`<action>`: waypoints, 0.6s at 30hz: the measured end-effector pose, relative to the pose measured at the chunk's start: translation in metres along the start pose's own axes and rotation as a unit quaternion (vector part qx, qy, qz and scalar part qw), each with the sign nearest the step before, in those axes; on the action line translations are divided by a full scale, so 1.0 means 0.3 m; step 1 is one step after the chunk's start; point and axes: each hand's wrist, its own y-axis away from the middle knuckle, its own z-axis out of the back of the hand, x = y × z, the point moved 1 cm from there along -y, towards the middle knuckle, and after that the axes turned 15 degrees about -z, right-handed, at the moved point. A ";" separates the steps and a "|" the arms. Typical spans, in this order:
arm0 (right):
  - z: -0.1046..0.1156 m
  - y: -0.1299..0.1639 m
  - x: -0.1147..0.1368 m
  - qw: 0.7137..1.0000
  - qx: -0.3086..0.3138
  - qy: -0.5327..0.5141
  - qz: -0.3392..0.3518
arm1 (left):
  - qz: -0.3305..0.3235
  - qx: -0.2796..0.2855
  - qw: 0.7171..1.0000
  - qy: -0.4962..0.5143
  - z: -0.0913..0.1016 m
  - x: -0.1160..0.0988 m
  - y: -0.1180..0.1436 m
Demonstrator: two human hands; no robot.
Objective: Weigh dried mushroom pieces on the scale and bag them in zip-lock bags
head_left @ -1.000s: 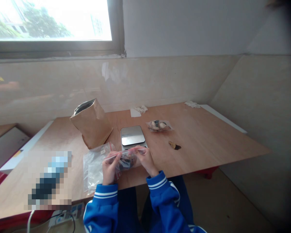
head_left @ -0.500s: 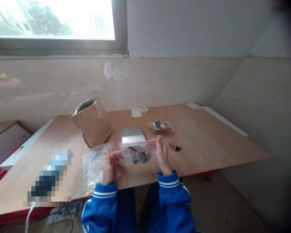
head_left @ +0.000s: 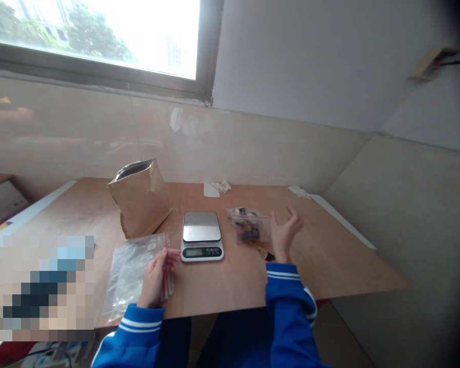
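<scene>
Half a second ago both hands stretched the filled zip bag (head_left: pixel 249 227) between them above the near edge of the table (head_left: pixel 329 255); now it sits to the right of the scale (head_left: pixel 202 236), overlapping another filled bag behind it. The right hand (head_left: pixel 284 232) is beside it, fingers spread and its grip released, the bag apparently just let go. The left hand (head_left: pixel 159 273) has dropped to the stack of empty bags (head_left: pixel 132 268) at the near left, fingers closing on their red-striped edge. A brown paper sack (head_left: pixel 140 202) stands open at the far left.

Risk as I judge it: the filled bag rests on its neighbour and could slide off. The left fingers may lift several slick empty bags at once. A small dark piece (head_left: pixel 266 254) lying by the right wrist could be swept off by the sleeve.
</scene>
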 end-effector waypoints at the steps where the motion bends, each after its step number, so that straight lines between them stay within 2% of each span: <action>1: 0.012 0.040 -0.015 1.000 0.001 0.004 0.017 | 0.002 -0.004 1.000 0.001 -0.001 -0.003 0.000; 2: 0.023 0.082 -0.030 0.999 0.027 0.007 0.033 | 0.005 -0.006 1.000 0.001 -0.003 -0.005 0.001; 6: 0.040 0.212 -0.084 0.973 0.207 0.038 0.090 | 0.013 -0.010 1.000 -0.001 -0.007 -0.011 0.002; 9: 0.040 0.242 -0.111 0.956 0.277 0.035 0.087 | 0.009 -0.015 1.000 -0.007 -0.008 -0.010 0.001; 13: 0.046 0.250 -0.112 0.953 0.282 0.063 0.096 | -0.009 -0.018 0.999 -0.031 -0.012 -0.009 0.003; 18: 0.082 0.286 -0.098 0.975 0.175 0.125 0.053 | -0.051 -0.043 0.995 -0.079 -0.019 -0.033 0.024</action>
